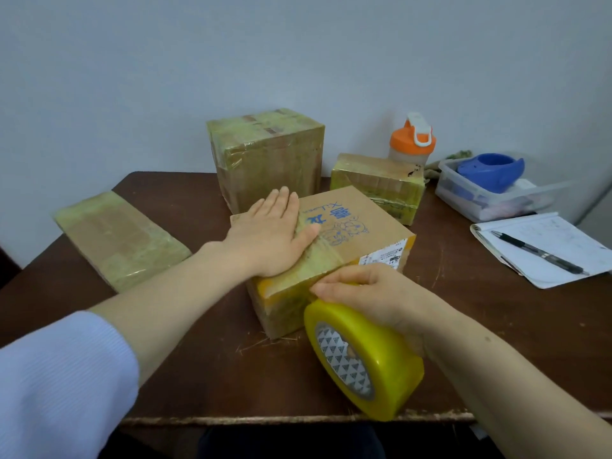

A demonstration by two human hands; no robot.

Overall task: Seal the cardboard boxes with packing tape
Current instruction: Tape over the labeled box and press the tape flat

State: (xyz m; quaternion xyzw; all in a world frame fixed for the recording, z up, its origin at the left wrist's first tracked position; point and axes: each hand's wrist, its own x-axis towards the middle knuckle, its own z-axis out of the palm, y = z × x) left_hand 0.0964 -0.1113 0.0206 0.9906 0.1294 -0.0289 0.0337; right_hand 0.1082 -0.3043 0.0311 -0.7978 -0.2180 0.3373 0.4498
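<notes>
Taping the box (347, 226) near the bench's front edge: left hand (268, 231) presses flat on top; right hand (371, 293) grips the tape roll (361, 356). Next, pull tape down the side.

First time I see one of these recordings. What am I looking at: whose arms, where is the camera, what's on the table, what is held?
There is no machine: a person works with bare hands, and one head-worn camera looks down at them. The left hand presses flat on a printed box on the brown table. The right hand grips a yellow tape roll at that box's near edge. Three more taped boxes lie around: a tall box, a flat box, a small box. On the right are a shaker bottle, a clear tub holding a blue plastic object, and a notebook with a pen.
</notes>
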